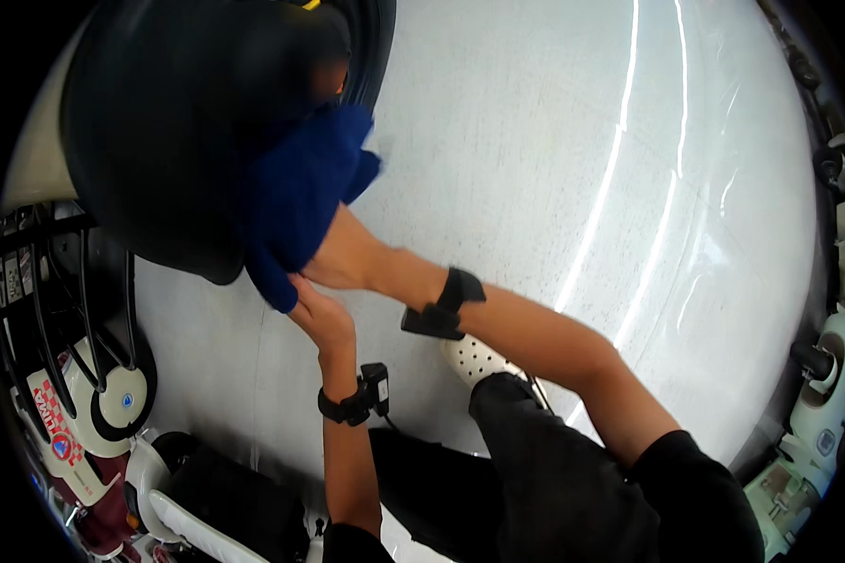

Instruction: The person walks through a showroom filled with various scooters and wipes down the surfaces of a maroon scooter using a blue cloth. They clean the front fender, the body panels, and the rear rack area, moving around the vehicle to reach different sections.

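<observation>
A dark blue cloth (303,183) lies bunched against a large, smooth black scooter part (148,155), which looks like a seat. My right hand (345,250) reaches into the cloth, and its fingers are hidden by the folds. Just below it, my left hand (327,317) grips the cloth's lower edge, with the fingertips covered. The two hands meet at the wrist and thumb side. Each wrist wears a black strap with a small device, the right strap (447,306) and the left strap (355,401).
A black tubular rack (84,302) stands at the left. Below it are a white scooter front (116,401) and a black footboard or seat (236,496). Pale green and white scooters (820,415) line the right edge. My white clog (475,359) rests on the glossy grey floor (507,155).
</observation>
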`<state>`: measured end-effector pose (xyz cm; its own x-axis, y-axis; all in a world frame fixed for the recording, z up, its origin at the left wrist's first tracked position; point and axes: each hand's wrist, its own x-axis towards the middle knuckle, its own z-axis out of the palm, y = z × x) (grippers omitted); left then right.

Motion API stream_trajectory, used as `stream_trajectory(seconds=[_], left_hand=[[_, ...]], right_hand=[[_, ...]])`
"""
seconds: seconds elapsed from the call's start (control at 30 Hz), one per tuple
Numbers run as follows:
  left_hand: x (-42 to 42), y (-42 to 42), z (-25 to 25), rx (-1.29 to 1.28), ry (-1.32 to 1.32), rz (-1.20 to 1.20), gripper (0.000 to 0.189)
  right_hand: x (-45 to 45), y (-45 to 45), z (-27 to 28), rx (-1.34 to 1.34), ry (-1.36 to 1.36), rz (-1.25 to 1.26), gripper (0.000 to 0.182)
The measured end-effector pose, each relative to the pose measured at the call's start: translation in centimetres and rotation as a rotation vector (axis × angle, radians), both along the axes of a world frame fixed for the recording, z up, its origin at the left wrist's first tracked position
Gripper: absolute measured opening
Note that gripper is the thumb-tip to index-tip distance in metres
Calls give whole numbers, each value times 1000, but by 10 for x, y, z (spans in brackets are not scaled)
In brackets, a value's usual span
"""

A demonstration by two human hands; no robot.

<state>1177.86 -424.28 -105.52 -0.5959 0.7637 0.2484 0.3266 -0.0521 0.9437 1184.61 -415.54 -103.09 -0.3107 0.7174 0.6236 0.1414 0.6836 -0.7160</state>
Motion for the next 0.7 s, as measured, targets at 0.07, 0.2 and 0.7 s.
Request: stream_trajectory(seconds=[0.07,0.2,0.7], left_hand=[[-15,-5,-11,-99,79,-102,43],[-17,4,-16,-265,106,-281,36],[31,129,-10,-589,357,-493,22]], right_hand=[[-2,-1,-21,-187,70,49,47],[12,15,-75,-245,-47,-56,59],[121,152,-56,242,-748,-317,42]])
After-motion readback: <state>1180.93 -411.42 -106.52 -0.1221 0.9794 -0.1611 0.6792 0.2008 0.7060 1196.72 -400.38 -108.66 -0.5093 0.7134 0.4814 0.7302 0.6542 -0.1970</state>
